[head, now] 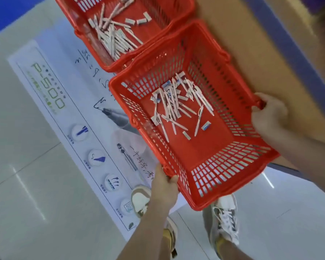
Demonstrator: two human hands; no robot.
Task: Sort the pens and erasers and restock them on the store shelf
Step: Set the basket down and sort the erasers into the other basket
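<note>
1. The near basket (210, 145) is tilted above the floor and touches the far basket (150, 32).
2. The left hand (164, 186) and the right hand (268, 113) clamp its opposite rims.
3. Pens (176, 104) are heaped in both baskets.
4. An eraser (206, 126) lies beside the near heap.

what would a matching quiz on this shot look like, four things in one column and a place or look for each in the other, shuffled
Column A
1. left hand
2. right hand
3. far basket
4. floor poster

Column B
a. farther from the person than the near basket
b. grips the near basket's rim on the poster side
c. white, printed with P-500
d. grips the near basket's rim on the side away from the poster

Pairs: 1-b, 2-d, 3-a, 4-c
</note>
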